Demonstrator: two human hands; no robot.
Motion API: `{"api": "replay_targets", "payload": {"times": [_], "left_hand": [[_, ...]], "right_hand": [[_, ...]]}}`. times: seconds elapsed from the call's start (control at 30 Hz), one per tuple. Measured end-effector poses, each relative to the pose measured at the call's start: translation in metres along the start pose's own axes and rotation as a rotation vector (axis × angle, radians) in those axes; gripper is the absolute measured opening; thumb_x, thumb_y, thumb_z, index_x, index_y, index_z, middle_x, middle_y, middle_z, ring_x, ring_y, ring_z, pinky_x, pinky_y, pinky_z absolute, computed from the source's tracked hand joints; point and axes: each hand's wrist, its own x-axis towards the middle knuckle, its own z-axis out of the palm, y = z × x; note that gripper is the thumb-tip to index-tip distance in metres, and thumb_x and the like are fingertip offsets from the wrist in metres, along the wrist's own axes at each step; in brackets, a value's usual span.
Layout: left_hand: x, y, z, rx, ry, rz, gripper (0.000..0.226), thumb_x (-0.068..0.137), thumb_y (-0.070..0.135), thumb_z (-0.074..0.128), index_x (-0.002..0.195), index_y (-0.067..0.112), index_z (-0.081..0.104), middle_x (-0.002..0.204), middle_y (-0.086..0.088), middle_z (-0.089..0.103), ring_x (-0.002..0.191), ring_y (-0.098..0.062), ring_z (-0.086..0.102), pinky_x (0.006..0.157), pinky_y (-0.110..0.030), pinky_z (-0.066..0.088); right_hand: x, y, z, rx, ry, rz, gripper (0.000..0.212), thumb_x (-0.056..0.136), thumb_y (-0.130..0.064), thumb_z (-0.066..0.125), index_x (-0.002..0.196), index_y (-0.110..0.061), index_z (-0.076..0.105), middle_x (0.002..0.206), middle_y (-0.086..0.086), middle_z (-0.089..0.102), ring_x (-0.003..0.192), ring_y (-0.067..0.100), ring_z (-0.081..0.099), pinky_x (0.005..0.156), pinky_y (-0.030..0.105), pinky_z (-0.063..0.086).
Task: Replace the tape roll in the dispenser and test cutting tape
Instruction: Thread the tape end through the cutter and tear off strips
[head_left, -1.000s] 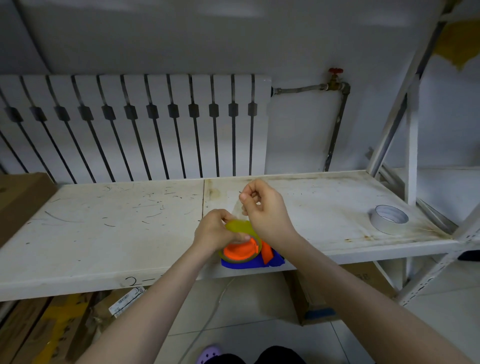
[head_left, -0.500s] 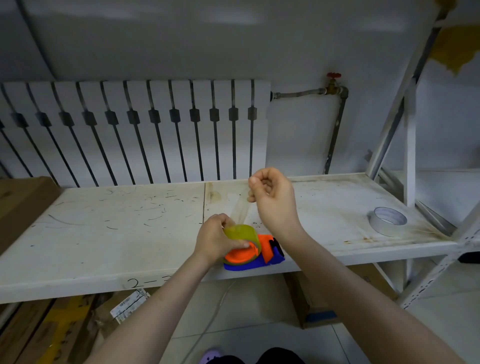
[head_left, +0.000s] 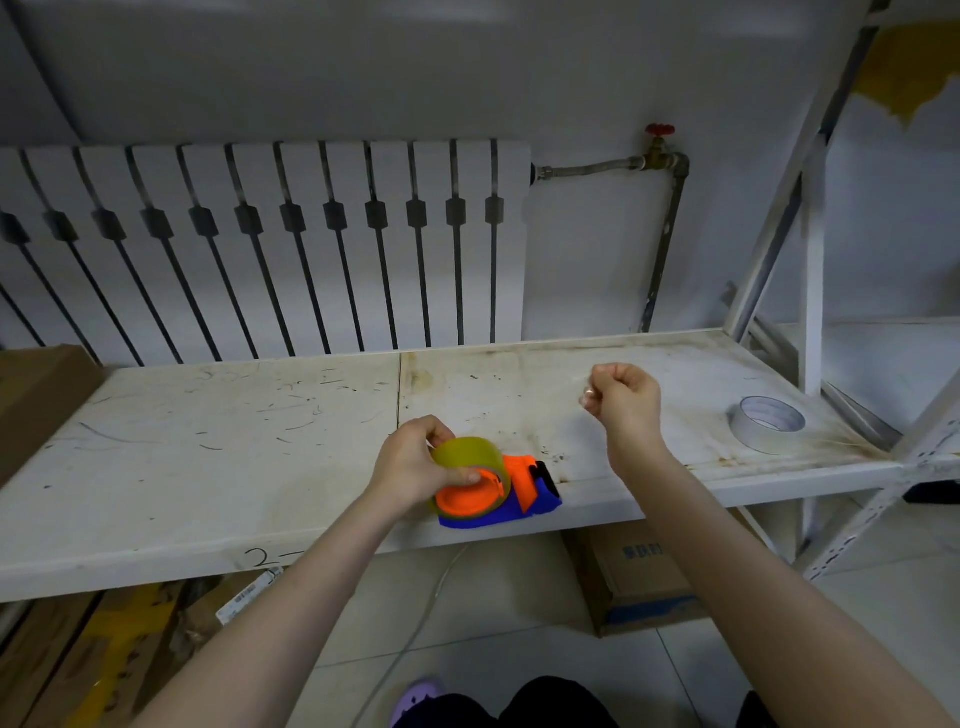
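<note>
An orange and blue tape dispenser (head_left: 524, 493) rests at the front edge of the white shelf (head_left: 208, 457). A yellowish clear tape roll (head_left: 467, 454) sits on its orange hub. My left hand (head_left: 410, 470) grips the roll and hub from the left. My right hand (head_left: 626, 400) is raised to the right of the dispenser, fingers pinched closed on the end of a thin clear tape strip that is hard to make out. A second, grey-white tape roll (head_left: 768, 423) lies flat at the shelf's right end.
A white radiator (head_left: 260, 244) stands behind the shelf, with a pipe and red valve (head_left: 660, 150) to its right. A shelving upright (head_left: 810, 270) rises at the right. Cardboard boxes (head_left: 639, 577) sit below the shelf, another box (head_left: 36, 395) at the left.
My right hand has moved from just above the roll out to the right and away, drawing the clear tape with it. My left hand stays on the roll.
</note>
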Motion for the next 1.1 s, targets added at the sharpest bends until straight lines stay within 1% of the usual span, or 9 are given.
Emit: {"api": "replay_targets", "payload": {"times": [0.17,0.33,0.47,0.57,0.67,0.8,0.9,1.0,1.1], "left_hand": [[0.000,0.001,-0.002,0.020,-0.022,0.015,0.053,0.053,0.038,0.089,0.092,0.018,0.060,0.099,-0.002,0.063,0.089,-0.020,0.055,0.067,-0.032,0.048],[-0.001,0.000,-0.001,0.035,-0.019,0.011,0.052,0.055,0.039,0.088,0.094,0.018,0.059,0.099,0.000,0.061,0.090,-0.019,0.055,0.066,-0.030,0.049],[-0.004,0.001,0.000,0.056,-0.006,0.023,0.051,0.058,0.036,0.087,0.095,0.015,0.059,0.099,-0.002,0.061,0.091,-0.020,0.054,0.071,-0.035,0.050],[-0.004,0.003,-0.002,0.118,-0.021,0.025,0.057,0.058,0.038,0.086,0.102,0.016,0.058,0.104,-0.003,0.058,0.095,-0.019,0.053,0.075,-0.032,0.047],[-0.005,0.013,0.003,0.142,-0.007,0.087,0.063,0.060,0.043,0.083,0.113,0.022,0.058,0.110,0.000,0.054,0.102,-0.018,0.051,0.083,-0.031,0.046],[-0.004,0.028,0.010,0.290,-0.030,0.112,0.053,0.062,0.048,0.078,0.108,0.026,0.061,0.110,0.003,0.058,0.099,-0.017,0.054,0.081,-0.033,0.050],[-0.002,0.032,0.010,0.331,-0.027,0.078,0.049,0.061,0.047,0.078,0.102,0.026,0.060,0.105,0.004,0.057,0.092,-0.016,0.052,0.078,-0.034,0.051],[-0.001,0.034,0.010,0.316,-0.039,0.059,0.048,0.059,0.045,0.080,0.098,0.026,0.059,0.100,0.005,0.056,0.088,-0.016,0.050,0.076,-0.035,0.052],[-0.002,0.032,0.007,0.321,-0.059,0.029,0.049,0.057,0.047,0.081,0.096,0.027,0.058,0.098,0.007,0.056,0.088,-0.017,0.052,0.077,-0.037,0.053]], "right_hand": [[0.013,0.032,-0.018,0.005,0.068,0.144,0.018,0.094,-0.003,0.049,0.078,-0.006,0.057,0.072,0.005,0.052,0.066,0.013,0.054,0.071,0.022,0.054],[0.024,0.062,-0.031,0.061,0.161,0.327,0.009,0.094,-0.005,0.050,0.093,-0.002,0.059,0.077,0.007,0.056,0.066,0.014,0.057,0.070,0.023,0.054],[0.022,0.068,-0.030,0.085,0.145,0.396,0.028,0.094,-0.003,0.048,0.066,-0.007,0.053,0.065,0.006,0.050,0.058,0.014,0.052,0.064,0.022,0.051],[0.021,0.050,-0.025,0.098,0.102,0.334,0.023,0.093,-0.003,0.046,0.072,-0.007,0.054,0.066,0.004,0.048,0.059,0.013,0.049,0.061,0.021,0.050],[0.015,0.023,-0.017,0.150,-0.006,0.222,0.014,0.093,-0.003,0.047,0.081,-0.006,0.054,0.067,0.005,0.046,0.061,0.013,0.045,0.064,0.022,0.048],[-0.002,-0.007,-0.005,-0.028,-0.162,0.031,0.012,0.085,-0.002,0.061,0.081,-0.009,0.053,0.067,0.004,0.051,0.061,0.013,0.050,0.065,0.024,0.050],[-0.010,-0.024,-0.001,-0.028,-0.225,-0.089,0.021,0.083,0.004,0.062,0.077,-0.012,0.050,0.064,0.003,0.052,0.056,0.012,0.051,0.058,0.020,0.049],[-0.019,-0.035,0.005,-0.048,-0.315,-0.197,0.017,0.083,0.002,0.064,0.079,-0.010,0.053,0.067,0.004,0.054,0.058,0.012,0.054,0.055,0.017,0.051],[-0.016,-0.031,0.003,-0.055,-0.275,-0.197,0.015,0.083,0.001,0.065,0.080,-0.010,0.054,0.069,0.004,0.055,0.061,0.012,0.056,0.056,0.017,0.052]]}}
